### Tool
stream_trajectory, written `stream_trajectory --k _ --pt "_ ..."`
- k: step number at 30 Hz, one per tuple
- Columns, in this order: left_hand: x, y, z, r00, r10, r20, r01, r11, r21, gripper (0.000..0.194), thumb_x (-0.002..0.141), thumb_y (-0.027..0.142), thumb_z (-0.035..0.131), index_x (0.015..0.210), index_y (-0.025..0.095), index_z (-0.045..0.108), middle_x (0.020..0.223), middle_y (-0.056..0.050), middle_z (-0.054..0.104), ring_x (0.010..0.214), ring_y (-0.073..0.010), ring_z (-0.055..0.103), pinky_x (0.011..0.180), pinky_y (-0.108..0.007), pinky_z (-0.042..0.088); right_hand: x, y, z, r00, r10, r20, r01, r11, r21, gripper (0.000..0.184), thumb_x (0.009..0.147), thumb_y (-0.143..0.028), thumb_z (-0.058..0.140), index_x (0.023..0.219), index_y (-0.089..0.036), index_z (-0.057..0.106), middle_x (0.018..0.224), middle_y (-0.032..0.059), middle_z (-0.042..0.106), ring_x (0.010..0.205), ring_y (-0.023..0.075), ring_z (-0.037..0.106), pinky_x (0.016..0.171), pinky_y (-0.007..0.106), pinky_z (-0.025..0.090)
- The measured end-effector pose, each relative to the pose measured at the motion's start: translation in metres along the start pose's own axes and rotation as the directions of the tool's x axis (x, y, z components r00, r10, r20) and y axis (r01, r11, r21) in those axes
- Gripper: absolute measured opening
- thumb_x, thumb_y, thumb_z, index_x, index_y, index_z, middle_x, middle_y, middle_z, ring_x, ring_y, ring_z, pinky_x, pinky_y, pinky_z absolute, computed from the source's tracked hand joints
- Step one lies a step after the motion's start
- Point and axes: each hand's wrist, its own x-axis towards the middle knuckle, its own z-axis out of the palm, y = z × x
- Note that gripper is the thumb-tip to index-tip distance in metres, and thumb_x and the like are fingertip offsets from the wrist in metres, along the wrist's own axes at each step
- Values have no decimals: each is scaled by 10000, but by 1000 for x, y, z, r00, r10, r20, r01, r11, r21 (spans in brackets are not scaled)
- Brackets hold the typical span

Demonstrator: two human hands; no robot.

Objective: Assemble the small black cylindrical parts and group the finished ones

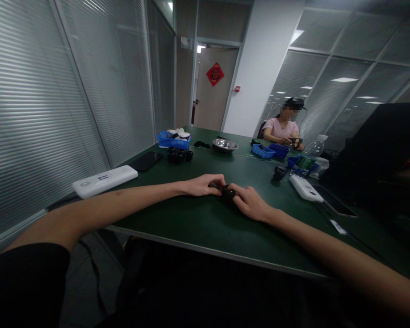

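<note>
A small, rounded black part (228,194) is between my two hands, just above or on the dark green table (177,214). My right hand (251,202) is closed around its right side. On the other side, my left hand (207,184) is pinched, thumb and forefinger meeting at the part's left edge. Whether the left fingertips grip the part itself or a tiny piece on it is too small to tell. The part's underside and fine detail are dark and hidden by the fingers.
Left: a white power bank (105,181), a black phone (145,161), black parts (180,155), a blue basket (174,142). Beyond: a metal bowl (225,146). Right: a blue tray (263,151), a black part (279,173), a bottle (316,148), another white power bank (305,188). A co-worker (283,127) sits across.
</note>
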Motion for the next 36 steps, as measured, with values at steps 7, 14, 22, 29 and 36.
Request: stream_trajectory --k 7,14,22,29,36 --pt "1 -1 4 998 26 -53 -17 989 149 306 951 170 548 1255 162 579 1191 -102 650 1049 -198 620 939 -363 474 1 -1 3 999 45 -28 -46 999 -14 218 956 -273 487 1144 -187 556 658 -31 602 545 139 519 579 256 321" --pt "-1 4 5 999 48 15 -50 970 236 561 862 151 600 1414 154 497 1291 -141 631 1096 -244 621 969 -383 476 2 -3 3 996 78 -30 -78 997 18 332 1034 -414 461 1260 -197 570 667 -22 630 532 137 543 557 257 320" --pt "-3 10 8 996 92 16 -94 977 190 626 895 377 704 1445 183 476 1380 -133 597 1256 -266 583 1081 -415 436 2 -1 4 997 70 -28 -69 998 10 361 1051 -442 439 1304 -208 547 676 -13 658 548 155 588 556 260 336" --pt "-2 9 7 989 146 16 -147 971 190 665 916 357 700 1507 236 420 1465 -128 548 1341 -278 540 1126 -454 399 1 -1 4 997 51 -52 -51 999 2 295 1042 -428 459 1197 -202 569 634 -23 622 523 148 561 546 260 332" --pt "-2 11 7 994 109 2 -107 976 188 547 904 360 712 1381 179 518 1262 -129 645 1138 -251 632 993 -410 474 0 -1 4 993 59 -98 -56 998 40 288 1020 -432 512 1197 -210 558 599 -55 569 504 135 521 541 255 326"
